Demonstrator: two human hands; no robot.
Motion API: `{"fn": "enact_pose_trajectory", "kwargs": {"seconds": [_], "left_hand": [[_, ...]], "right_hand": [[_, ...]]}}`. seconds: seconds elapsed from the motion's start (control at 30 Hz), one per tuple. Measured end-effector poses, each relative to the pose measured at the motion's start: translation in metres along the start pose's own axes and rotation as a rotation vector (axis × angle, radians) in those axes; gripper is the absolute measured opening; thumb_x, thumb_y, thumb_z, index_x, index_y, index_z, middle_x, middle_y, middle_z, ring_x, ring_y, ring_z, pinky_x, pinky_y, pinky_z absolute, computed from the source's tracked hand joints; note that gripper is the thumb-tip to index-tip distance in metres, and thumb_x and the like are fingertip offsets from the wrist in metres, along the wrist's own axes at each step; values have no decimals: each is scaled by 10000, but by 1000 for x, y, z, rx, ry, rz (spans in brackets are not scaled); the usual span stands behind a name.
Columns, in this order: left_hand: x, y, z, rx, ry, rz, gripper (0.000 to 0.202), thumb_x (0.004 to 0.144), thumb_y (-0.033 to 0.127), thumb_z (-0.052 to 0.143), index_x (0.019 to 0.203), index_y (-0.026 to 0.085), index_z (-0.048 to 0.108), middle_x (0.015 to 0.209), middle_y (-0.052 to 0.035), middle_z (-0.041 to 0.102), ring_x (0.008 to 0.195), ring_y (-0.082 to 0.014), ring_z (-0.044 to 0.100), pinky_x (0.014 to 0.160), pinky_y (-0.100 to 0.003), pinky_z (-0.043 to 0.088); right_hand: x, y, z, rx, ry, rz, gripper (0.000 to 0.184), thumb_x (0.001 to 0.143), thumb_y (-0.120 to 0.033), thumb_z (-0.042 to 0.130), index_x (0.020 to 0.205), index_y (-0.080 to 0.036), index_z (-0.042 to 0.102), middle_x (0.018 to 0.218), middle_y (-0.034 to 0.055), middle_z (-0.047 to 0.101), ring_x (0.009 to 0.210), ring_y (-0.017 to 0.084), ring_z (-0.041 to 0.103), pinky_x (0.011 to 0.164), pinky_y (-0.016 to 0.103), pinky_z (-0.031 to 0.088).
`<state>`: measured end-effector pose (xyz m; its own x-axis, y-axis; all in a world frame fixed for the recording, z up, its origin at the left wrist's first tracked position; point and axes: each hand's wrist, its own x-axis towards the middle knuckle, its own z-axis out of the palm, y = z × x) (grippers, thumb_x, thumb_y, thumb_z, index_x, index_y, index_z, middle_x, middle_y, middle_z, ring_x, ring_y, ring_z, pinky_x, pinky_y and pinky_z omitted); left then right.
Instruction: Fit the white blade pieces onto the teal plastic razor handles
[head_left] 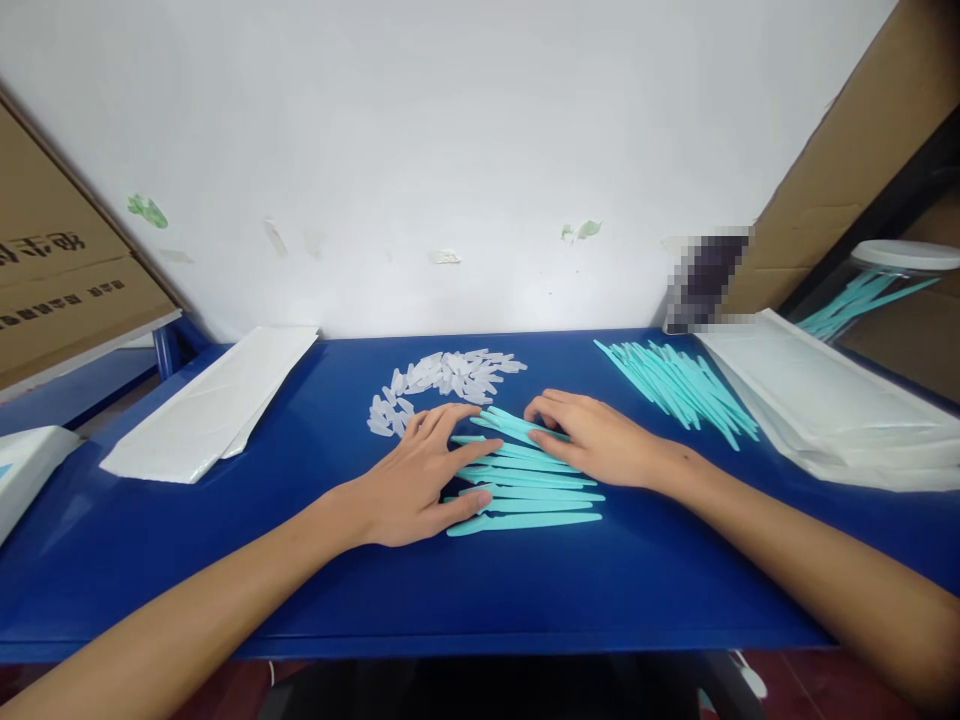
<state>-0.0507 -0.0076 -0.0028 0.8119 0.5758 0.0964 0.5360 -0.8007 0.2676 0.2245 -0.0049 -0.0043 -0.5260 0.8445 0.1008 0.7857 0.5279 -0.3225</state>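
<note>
Slim mint-green plastic eyebrow razors (540, 493) lie side by side in a loose row at the middle of the blue table. My left hand (424, 470) rests over their left ends, its fingers spread and its thumb touching a razor near the front. At the far right of the row, my right hand (592, 435) has curled fingers and a thumb around the ends of the farthest razors, which overlap in a small bunch. Beyond my left hand is a pile of small translucent white caps (450, 375). Part of the row is hidden under both hands.
Another heap of mint razors (675, 385) lies at the back right, beside stacked white plastic sleeves (825, 400). White sleeves (217, 400) also lie at left. A lidded jar (885, 285) holds more razors. Cardboard (67, 250) stands at left; a white wall (480, 150) borders the table (525, 600).
</note>
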Motion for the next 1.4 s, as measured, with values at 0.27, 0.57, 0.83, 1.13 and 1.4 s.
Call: {"fn": "enact_pose_trajectory", "kwargs": {"seconds": [0.27, 0.57, 0.83, 1.13, 1.4], "left_hand": [[6, -3, 6, -23, 40, 9, 571, 1001, 560, 427, 1499, 280, 437, 1567, -147, 309, 1412, -396, 290, 1110, -639, 305], [23, -8, 9, 49, 92, -78, 600, 997, 623, 366, 1485, 288, 470, 1560, -164, 320, 1423, -398, 285, 1081, -657, 274], [30, -12, 9, 67, 99, -50, 619, 983, 651, 370, 1468, 288, 497, 1569, -164, 328, 1425, -414, 284, 1083, -684, 252], [32, -18, 14, 64, 98, -22, 623, 976, 662, 371, 1475, 306, 483, 1578, -144, 322, 1428, -416, 266, 1087, -701, 245], [22, -17, 4, 113, 58, 9, 610, 974, 614, 430, 1471, 267, 500, 1590, -167, 307, 1442, -444, 262, 1093, -705, 266]], "right_hand": [[2, 4, 0, 27, 1, 27, 309, 1018, -387, 373, 1102, -201, 605, 1056, 104, 678, 892, 234, 623, 700, 325, 414], [6, 9, -1, -6, 1, 112, 248, 1001, -380, 399, 1024, -206, 574, 939, 72, 685, 734, 198, 599, 635, 298, 372], [6, 4, -5, -21, -14, 123, 282, 994, -442, 410, 930, -212, 561, 833, 51, 647, 671, 178, 552, 569, 284, 315], [2, 13, -15, -231, -49, 243, 196, 969, -372, 453, 918, -211, 553, 806, 79, 657, 648, 209, 592, 548, 302, 305], [-12, 59, -30, -550, 87, 547, 283, 945, -398, 479, 1006, -159, 617, 992, 195, 675, 804, 311, 650, 609, 353, 379]]}}
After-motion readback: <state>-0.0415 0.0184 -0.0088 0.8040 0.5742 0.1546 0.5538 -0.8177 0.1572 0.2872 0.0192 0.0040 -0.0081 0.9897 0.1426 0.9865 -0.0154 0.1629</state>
